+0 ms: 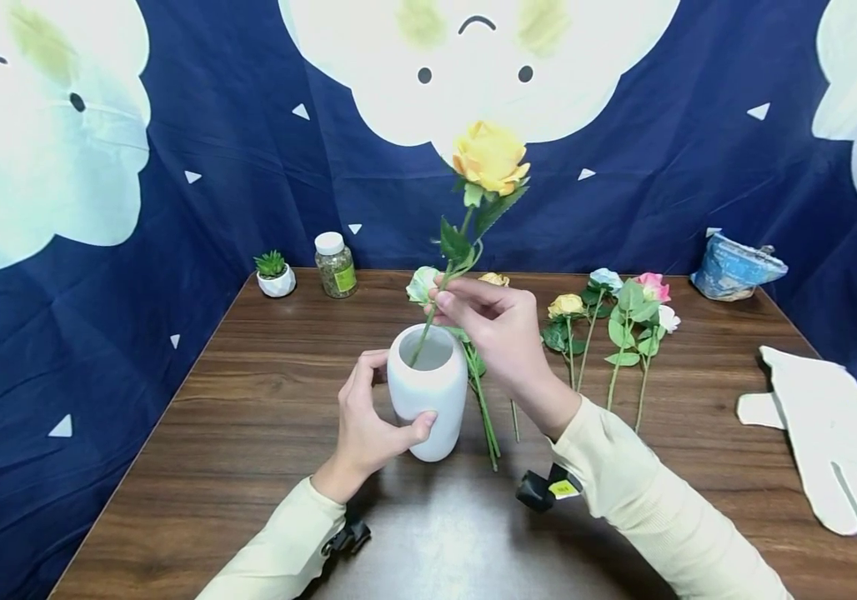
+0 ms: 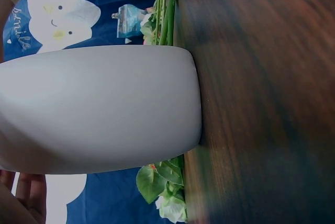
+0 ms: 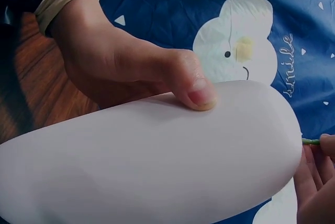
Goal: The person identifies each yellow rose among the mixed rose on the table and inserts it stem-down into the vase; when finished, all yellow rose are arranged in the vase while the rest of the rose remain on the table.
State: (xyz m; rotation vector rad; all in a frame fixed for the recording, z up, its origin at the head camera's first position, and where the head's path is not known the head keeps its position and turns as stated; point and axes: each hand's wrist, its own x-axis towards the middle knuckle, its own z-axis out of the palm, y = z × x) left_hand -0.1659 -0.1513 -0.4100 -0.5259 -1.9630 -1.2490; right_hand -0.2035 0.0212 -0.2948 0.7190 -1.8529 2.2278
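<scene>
The right hand (image 1: 499, 329) pinches the yellow rose (image 1: 490, 158) by its stem, wrist angled in over the white vase (image 1: 432, 400), stem's end inside the mouth; how deep, I can't quite see. The left hand (image 1: 368, 425) curls round the vase, thumb in front. Wooden table (image 1: 248, 425) beneath, loose flowers (image 1: 652, 288) rightward, navy cloud-patterned cloth (image 1: 226, 125) behind.

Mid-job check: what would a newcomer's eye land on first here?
Probably the raised yellow rose, leaning slightly above the white vase, its stem pinched by the right hand and dipping inside. Next might come the left hand gripping the vase's side, then the big white clouds on the blue backdrop behind the table.
</scene>
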